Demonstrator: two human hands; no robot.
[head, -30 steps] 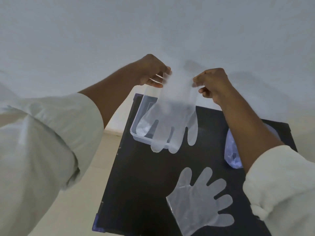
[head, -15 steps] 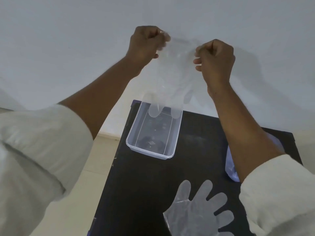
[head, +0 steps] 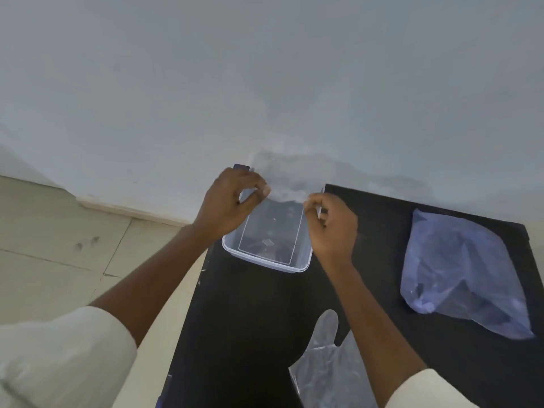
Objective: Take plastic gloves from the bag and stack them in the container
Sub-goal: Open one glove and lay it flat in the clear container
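A clear plastic container (head: 306, 260) stands at the far left of the black table (head: 253, 319), against the wall. My left hand (head: 232, 201) and my right hand (head: 332, 228) each pinch one edge of a thin clear plastic glove (head: 287, 188), stretched and blurred over the container's far end. A second clear glove (head: 326, 369) lies flat on the table near me, partly under my right forearm. The bluish plastic bag (head: 459, 275) lies crumpled on the right side of the table.
A pale grey wall (head: 265, 83) rises directly behind the table. Beige floor tiles (head: 59, 245) lie to the left of the table's edge. My white sleeves fill the lower corners of the view.
Both hands have come down from high in front of the wall to the container's far end, bringing the glove with them. The view has tilted and shows more of the bag.
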